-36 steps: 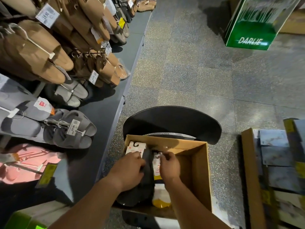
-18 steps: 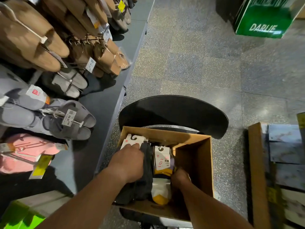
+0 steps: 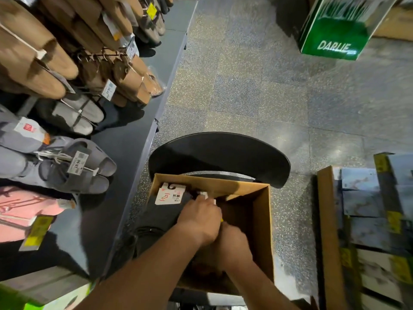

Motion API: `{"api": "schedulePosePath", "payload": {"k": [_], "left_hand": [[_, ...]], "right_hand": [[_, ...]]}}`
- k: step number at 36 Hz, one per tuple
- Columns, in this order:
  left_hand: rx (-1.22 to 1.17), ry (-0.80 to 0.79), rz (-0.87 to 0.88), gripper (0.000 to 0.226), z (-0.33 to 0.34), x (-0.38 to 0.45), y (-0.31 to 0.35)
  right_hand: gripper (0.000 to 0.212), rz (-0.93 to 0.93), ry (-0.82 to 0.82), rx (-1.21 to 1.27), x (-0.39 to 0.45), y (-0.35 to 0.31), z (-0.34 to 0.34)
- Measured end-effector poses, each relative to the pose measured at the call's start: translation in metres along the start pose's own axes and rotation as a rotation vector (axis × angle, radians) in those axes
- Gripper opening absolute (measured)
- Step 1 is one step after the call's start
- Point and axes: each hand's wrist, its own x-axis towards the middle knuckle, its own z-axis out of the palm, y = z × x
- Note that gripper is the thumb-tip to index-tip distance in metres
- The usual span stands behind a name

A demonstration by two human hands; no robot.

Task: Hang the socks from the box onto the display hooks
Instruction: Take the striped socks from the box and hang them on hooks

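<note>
Stage: gathering socks out of the box (image 3: 260, 222), by the look of it; nothing has reached a hook yet in this view.
Box: a cardboard box standing open on a dark chair (image 3: 219, 153) in the aisle, just beside the shelf edge (image 3: 134, 153).
Socks: dark pairs (image 3: 163, 214) lie packed along the box's left side, one with a white header card (image 3: 170, 193) and its hanger cutout showing at the far end.
Left hand: the left hand (image 3: 201, 218) reaches into the middle of the box, fingers curled down around a white-carded pair (image 3: 206, 195) whose edge peeks out at the fingertips.
Right hand: the right hand (image 3: 232, 242) is deeper in the box, partly under the left wrist; whether its fingers are spread or gripping cannot be told.
Display: slippers (image 3: 67, 166) with price tags hang at left; no free sock hook is visible.
Done: seemingly nothing hung, as far as can be seen.
Left: lifting a pair out, finding the hooks, threading the card's cutout on, then the remaining pairs.
</note>
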Motion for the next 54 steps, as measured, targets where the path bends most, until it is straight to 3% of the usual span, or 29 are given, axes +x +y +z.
{"api": "schedulePosePath", "payload": {"k": [3, 6, 8, 11, 13, 16, 21, 25, 27, 30, 32, 39, 41, 44, 46, 48, 51, 54], "left_hand": [[0.175, -0.093, 0.000, 0.042, 0.018, -0.003, -0.013], [0.227, -0.107, 0.030, 0.043, 0.028, -0.009, -0.025], [0.206, -0.089, 0.051, 0.043, 0.031, -0.011, -0.028], [0.244, -0.082, 0.078, 0.041, 0.033, -0.014, -0.030], [0.289, -0.102, 0.101, 0.041, 0.036, -0.015, -0.032], [0.339, -0.173, 0.133, 0.043, 0.040, -0.018, -0.034], [0.413, -0.279, 0.170, 0.050, 0.036, -0.018, -0.031], [0.416, -0.295, 0.163, 0.056, 0.038, -0.018, -0.031], [0.418, -0.287, 0.165, 0.057, 0.039, -0.017, -0.032], [0.402, -0.286, 0.167, 0.055, 0.038, -0.018, -0.032], [0.407, -0.289, 0.172, 0.055, 0.038, -0.018, -0.032], [0.425, -0.245, 0.180, 0.053, 0.047, -0.015, -0.034], [0.428, -0.238, 0.176, 0.053, 0.048, -0.015, -0.035], [0.424, -0.221, 0.175, 0.053, 0.049, -0.015, -0.035], [0.427, -0.214, 0.176, 0.052, 0.051, -0.014, -0.035], [0.423, -0.214, 0.177, 0.052, 0.053, -0.014, -0.036], [0.426, -0.208, 0.180, 0.052, 0.053, -0.014, -0.037], [0.414, -0.200, 0.171, 0.051, 0.052, -0.015, -0.035]], "right_hand": [[0.022, -0.103, -0.077, 0.084, 0.013, -0.010, 0.022], [0.024, 0.046, 0.162, 0.158, 0.029, 0.008, 0.026], [0.043, 0.167, 0.269, 0.287, 0.041, 0.022, 0.028], [0.076, 0.336, -0.029, 0.785, 0.053, 0.026, 0.030], [0.069, 0.291, -0.143, 0.735, 0.051, 0.024, 0.036], [0.052, 0.292, -0.079, 0.514, 0.044, 0.023, 0.051], [0.040, 0.306, -0.139, 0.623, 0.035, 0.023, 0.054], [0.041, 0.311, -0.285, 0.465, 0.037, 0.026, 0.043], [0.044, 0.357, -0.288, 0.551, 0.039, 0.026, 0.042], [0.073, 0.439, -0.208, 1.027, 0.049, 0.029, 0.056], [0.063, 0.433, -0.180, 1.175, 0.051, 0.026, 0.061], [0.042, 0.431, -0.081, 0.908, 0.051, 0.009, 0.055], [0.060, 0.434, -0.105, 0.995, 0.051, 0.010, 0.057], [0.105, 0.456, -0.103, 1.053, 0.086, 0.040, 0.101], [0.114, 0.463, -0.108, 1.057, 0.103, 0.051, 0.119], [0.105, 0.441, -0.123, 1.007, 0.088, 0.032, 0.095], [0.053, 0.396, -0.084, 0.790, 0.058, 0.002, 0.057], [0.047, 0.347, -0.001, 0.609, 0.052, -0.003, 0.049]]}}
